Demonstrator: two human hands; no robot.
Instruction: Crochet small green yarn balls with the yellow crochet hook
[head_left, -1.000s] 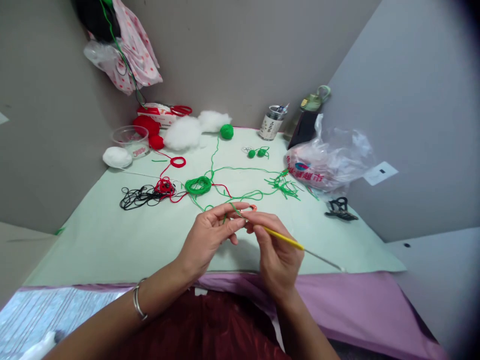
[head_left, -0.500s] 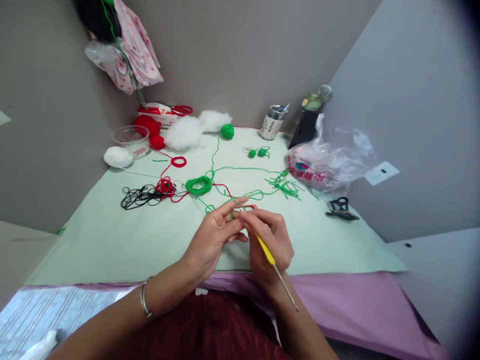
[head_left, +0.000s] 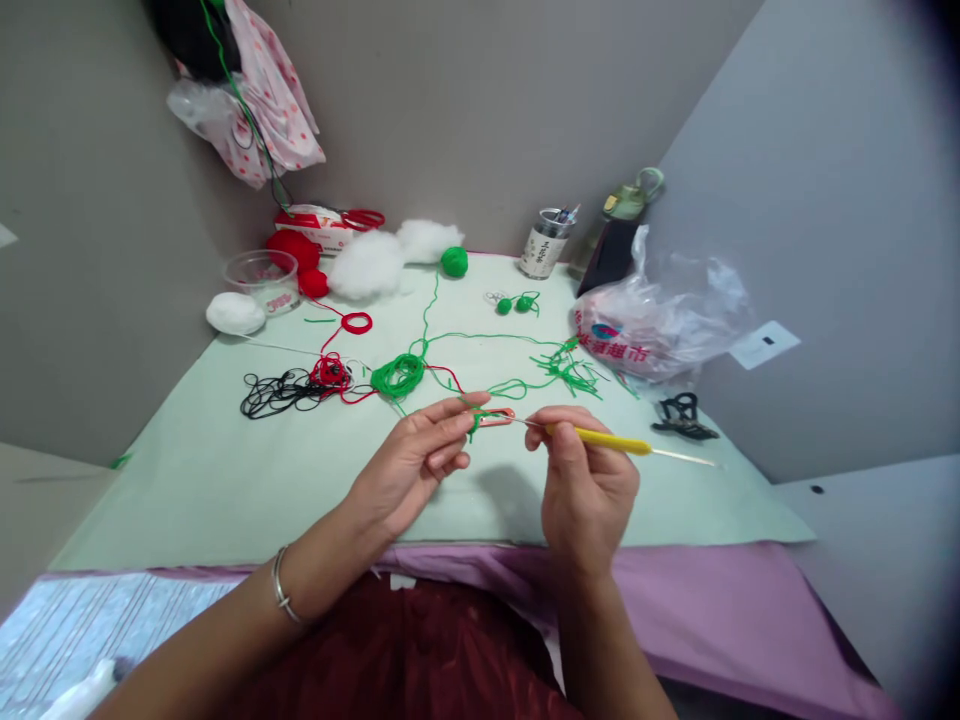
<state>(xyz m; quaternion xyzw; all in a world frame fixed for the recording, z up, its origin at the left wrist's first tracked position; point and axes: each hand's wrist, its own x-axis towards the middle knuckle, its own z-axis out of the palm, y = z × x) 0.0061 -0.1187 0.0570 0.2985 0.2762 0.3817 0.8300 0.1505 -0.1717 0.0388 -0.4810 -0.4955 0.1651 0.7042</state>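
Note:
My left hand [head_left: 420, 455] pinches a small piece of green crochet work [head_left: 475, 422] between thumb and fingers. My right hand [head_left: 589, 480] grips a crochet hook [head_left: 611, 440] by its yellow handle. The thin front end of the hook points left toward the green work, and its other metal end sticks out to the right. A strand of green yarn runs over the left fingers. Just beyond the fingertips shows an orange loop-shaped object [head_left: 506, 414], partly covered by the yarn and hand; its kind is unclear.
A green yarn coil [head_left: 399, 376], tangled black yarn [head_left: 281, 395] and a red yarn ring [head_left: 356, 323] lie left. White stuffing [head_left: 367, 265] and a green ball [head_left: 454, 262] sit behind. Right are green scraps [head_left: 574, 370], a plastic bag [head_left: 660, 320] and a black claw clip [head_left: 684, 418].
My right hand has moved right, away from the left, and the hook has turned from steeply slanted to nearly level. My left hand has shifted slightly left, still pinching the green work.

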